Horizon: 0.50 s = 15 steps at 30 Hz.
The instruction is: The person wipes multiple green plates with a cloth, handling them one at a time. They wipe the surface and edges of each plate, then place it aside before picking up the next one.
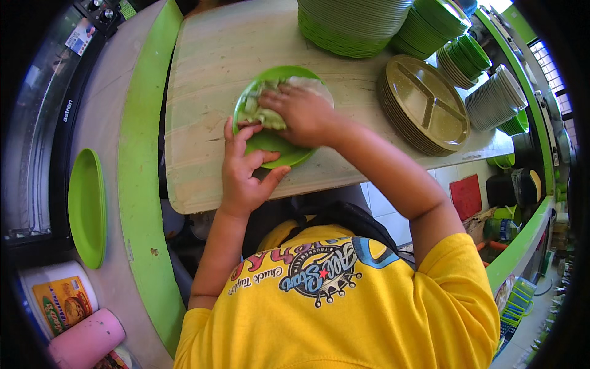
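Note:
A round green plate [295, 154] is above the pale tabletop, near its front edge. My left hand [246, 168] grips the plate's near left rim, with the thumb and some fingers reaching over the inside. My right hand [304, 113] presses a crumpled pale green cloth [269, 117] against the far part of the plate's inner face. The right hand and cloth look slightly blurred. Part of the cloth is hidden under the palm. Whether the plate's underside touches the table cannot be told.
Brown divided trays [426, 106] are stacked to the right, near more green plates [431, 27] and a tall pile in a green woven basket [345, 41]. Left, beyond a green ledge [143, 138], stand green oval plates [87, 207], a labelled white tub [64, 295] and a pink cylinder [87, 339].

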Motion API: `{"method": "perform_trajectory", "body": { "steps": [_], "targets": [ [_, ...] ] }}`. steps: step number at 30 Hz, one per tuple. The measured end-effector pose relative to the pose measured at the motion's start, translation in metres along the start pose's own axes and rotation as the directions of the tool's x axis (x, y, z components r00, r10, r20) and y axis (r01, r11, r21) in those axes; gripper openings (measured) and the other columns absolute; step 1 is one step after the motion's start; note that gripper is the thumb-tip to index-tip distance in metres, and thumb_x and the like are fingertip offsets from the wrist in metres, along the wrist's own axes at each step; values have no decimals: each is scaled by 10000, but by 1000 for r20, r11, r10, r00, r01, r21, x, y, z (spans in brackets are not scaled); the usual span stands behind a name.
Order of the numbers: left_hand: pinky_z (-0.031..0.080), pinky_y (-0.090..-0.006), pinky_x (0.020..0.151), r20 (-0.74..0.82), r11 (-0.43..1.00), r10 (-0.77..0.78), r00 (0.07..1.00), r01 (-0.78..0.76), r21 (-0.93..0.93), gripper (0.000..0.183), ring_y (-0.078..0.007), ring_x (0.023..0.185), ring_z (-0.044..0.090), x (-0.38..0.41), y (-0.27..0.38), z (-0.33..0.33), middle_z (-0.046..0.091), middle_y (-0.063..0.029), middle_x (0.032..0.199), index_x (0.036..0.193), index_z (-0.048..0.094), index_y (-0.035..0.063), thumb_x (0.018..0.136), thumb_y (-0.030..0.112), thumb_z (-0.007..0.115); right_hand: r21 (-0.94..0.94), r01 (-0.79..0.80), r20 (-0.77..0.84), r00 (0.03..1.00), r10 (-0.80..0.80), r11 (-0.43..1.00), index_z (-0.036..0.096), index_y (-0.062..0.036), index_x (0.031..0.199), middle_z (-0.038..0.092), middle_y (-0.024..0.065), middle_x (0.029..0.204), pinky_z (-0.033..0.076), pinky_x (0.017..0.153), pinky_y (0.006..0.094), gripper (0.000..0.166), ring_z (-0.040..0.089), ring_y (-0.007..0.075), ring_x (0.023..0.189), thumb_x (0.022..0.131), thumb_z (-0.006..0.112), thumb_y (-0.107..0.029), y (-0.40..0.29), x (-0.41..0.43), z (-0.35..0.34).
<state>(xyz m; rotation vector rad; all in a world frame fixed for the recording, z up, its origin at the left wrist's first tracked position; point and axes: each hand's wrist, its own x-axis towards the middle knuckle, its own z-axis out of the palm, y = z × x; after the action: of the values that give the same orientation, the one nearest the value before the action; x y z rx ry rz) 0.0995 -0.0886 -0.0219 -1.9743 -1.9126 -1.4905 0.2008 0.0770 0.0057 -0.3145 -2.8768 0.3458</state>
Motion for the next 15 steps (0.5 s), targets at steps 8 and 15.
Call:
{"method": "perform_trajectory", "body": {
  "steps": [8,15],
  "targets": [
    [280,-497,1059,-22,1000,-22,1000,22,-17,247,-416,1288,340,-3,0,4,493,-170,1252,802,691,77,684,272,786,-138,-37,229,971,68,990,466,-187,1329,452,91,1375,265,1048,570,564,355,325,1310,794,627,-268,10,-44,-35],
    [274,-498,1057,40,999,12,999,-14,43,255,-422,1297,333,3,-3,-2,538,-179,1222,776,691,81,689,300,786,-407,-166,84,972,218,898,273,-250,1452,192,121,1523,199,1031,662,681,166,403,1389,834,549,-315,33,17,-9]
  ]
}}
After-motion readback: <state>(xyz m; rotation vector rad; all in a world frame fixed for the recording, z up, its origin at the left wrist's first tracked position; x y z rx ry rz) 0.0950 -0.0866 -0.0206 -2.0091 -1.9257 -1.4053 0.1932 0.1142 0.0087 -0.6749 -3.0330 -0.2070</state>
